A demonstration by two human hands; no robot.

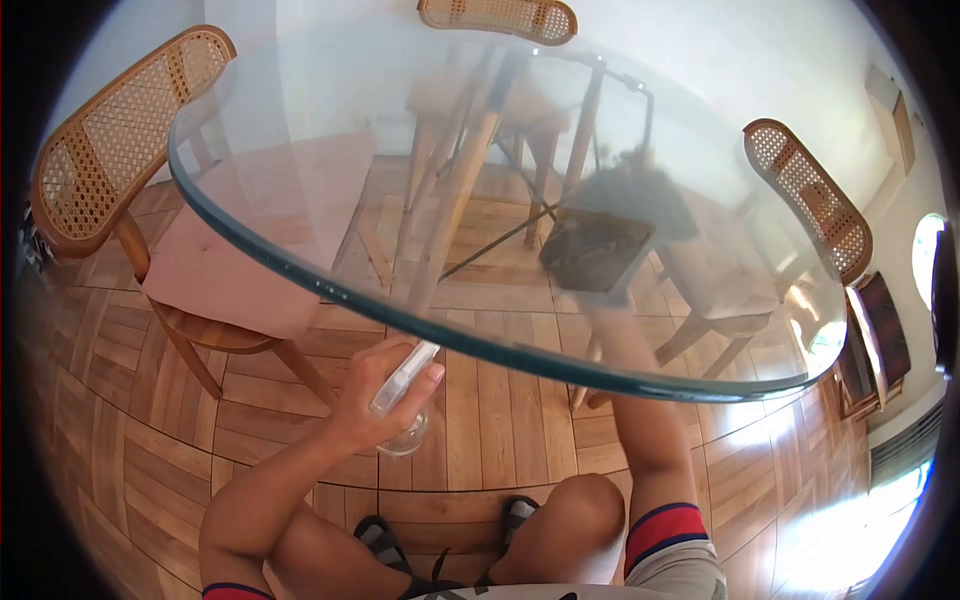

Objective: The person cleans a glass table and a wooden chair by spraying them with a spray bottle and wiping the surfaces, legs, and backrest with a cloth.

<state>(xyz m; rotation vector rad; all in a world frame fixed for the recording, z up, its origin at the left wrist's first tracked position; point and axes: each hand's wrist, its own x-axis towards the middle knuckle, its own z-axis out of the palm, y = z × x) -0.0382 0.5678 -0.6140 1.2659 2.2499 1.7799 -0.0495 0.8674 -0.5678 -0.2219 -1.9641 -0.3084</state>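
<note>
Below the near edge of the round glass tabletop [400, 318], my left hand [362, 400] is closed around a spray bottle [404, 436] with a white trigger head and a clear body. My right forearm reaches beneath the glass and shows through it. At its end, my right hand [608, 297] is mostly covered by a dark cloth [595, 248], which appears spread against the underside of the glass. Reflections on the glass blur the cloth's outline and hide the fingers.
A chair with a woven cane back [130, 140] and pink seat [255, 240] stands at left. More cane-backed chairs stand at the far side [498, 18] and right [808, 195]. Wooden table legs [470, 185] and dark crossed rods show through the glass above the parquet floor [500, 420].
</note>
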